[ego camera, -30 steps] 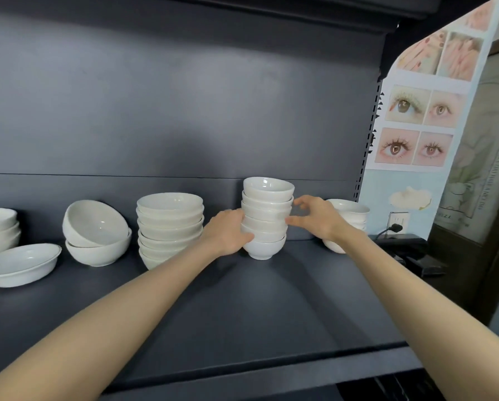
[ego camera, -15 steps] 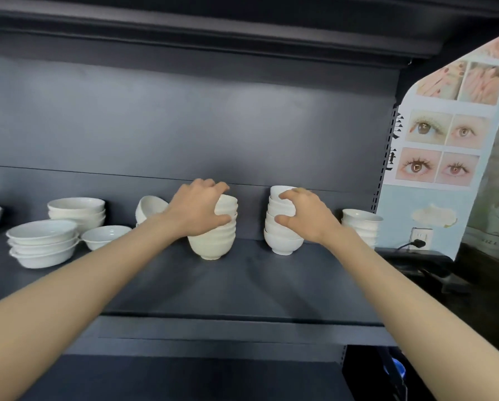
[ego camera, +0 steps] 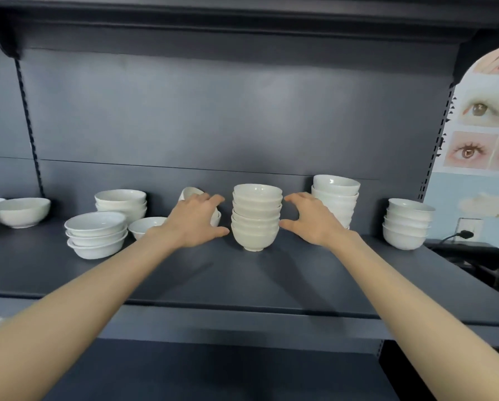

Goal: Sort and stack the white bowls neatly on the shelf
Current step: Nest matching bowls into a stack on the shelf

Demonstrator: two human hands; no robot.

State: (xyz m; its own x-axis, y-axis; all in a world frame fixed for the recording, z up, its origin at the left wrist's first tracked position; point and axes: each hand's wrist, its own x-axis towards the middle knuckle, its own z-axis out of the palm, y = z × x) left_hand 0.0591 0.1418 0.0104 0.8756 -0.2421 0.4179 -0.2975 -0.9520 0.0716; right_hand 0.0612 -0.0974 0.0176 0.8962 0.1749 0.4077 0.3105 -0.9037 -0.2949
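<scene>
A stack of several white bowls (ego camera: 257, 218) stands in the middle of the dark shelf (ego camera: 242, 279). My left hand (ego camera: 194, 224) hovers just left of it with fingers spread, thumb near the stack's lower side. My right hand (ego camera: 312, 221) mirrors it on the right, thumb close to the stack. Neither hand curls round a bowl; whether the thumbs touch I cannot tell. Behind my right hand stands another bowl stack (ego camera: 336, 198). A tilted bowl (ego camera: 189, 193) peeks out behind my left hand.
More white bowls stand along the shelf: a stack at far right (ego camera: 407, 224), shallow bowls (ego camera: 96, 235) at left with a stack (ego camera: 121, 201) behind, a single small bowl (ego camera: 147, 225), and a wide bowl (ego camera: 21, 211) far left. A plug and cable (ego camera: 462, 235) sit right.
My left hand has left the top of the middle stack and my right hand has let go of the right stack. Both now flank the middle stack.
</scene>
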